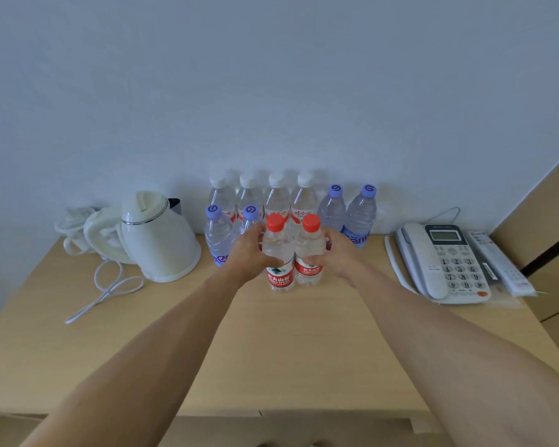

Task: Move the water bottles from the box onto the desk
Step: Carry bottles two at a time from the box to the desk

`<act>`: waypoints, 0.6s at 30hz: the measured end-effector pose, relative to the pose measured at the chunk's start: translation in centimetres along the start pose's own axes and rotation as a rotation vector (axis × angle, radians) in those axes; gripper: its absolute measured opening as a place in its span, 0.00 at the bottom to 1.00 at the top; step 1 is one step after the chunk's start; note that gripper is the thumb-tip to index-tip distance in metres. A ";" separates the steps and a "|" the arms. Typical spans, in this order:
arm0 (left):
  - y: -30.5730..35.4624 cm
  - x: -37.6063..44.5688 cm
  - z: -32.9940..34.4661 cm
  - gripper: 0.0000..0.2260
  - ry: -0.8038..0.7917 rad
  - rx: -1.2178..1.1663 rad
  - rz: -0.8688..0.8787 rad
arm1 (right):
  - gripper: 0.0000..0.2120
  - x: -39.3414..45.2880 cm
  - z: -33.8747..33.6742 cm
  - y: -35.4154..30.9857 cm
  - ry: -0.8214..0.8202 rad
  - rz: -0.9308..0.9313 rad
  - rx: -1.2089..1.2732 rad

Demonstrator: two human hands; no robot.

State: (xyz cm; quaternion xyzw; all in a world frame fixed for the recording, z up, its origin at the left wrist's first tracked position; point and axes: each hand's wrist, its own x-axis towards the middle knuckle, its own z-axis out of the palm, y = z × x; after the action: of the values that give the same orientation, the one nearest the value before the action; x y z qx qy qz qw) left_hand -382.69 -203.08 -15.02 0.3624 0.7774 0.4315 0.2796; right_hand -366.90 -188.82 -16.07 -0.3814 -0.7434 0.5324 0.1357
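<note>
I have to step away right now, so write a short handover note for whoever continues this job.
Left hand grips one red-capped clear plastic bottle; right hand grips its twin. Both stand at or just above the light wooden desk.
Done: four white-capped bottles and four purple-capped bottles stand by the wall.
Left: release these two; only the cardboard box's edge shows, so check it.

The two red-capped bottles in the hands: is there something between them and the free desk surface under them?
Nothing visible is. The left hand grips the left red-capped bottle and the right hand grips the right red-capped bottle. Their bases are at the bare desk, in front of the purple-capped bottles. Whether they touch it is unclear.
</note>
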 end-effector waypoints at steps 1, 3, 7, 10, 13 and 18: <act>0.0 0.1 0.0 0.29 -0.002 0.011 0.007 | 0.28 0.0 0.1 0.1 0.009 -0.002 -0.007; 0.1 0.2 0.2 0.29 -0.002 0.036 0.025 | 0.29 0.0 0.1 0.3 0.023 0.009 -0.026; 0.6 0.1 0.6 0.27 0.014 0.138 0.074 | 0.31 -0.2 -0.2 0.7 0.039 0.032 -0.044; 0.8 -0.2 0.7 0.23 0.038 0.204 0.102 | 0.31 -0.3 -0.3 0.9 0.029 0.029 -0.063; 1.3 -0.7 0.6 0.27 0.085 0.237 0.181 | 0.30 -0.3 -0.3 0.7 0.024 -0.001 -0.085; 2.7 -0.7 -0.1 0.32 0.292 0.744 0.488 | 0.27 0.0 -0.8 -0.3 0.040 -0.111 -0.153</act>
State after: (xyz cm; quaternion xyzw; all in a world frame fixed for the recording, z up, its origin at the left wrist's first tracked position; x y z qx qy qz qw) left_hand -381.54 -202.69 -12.51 0.5459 0.8024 0.2230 -0.0912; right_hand -366.59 -188.33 -15.49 -0.3594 -0.7992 0.4578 0.1503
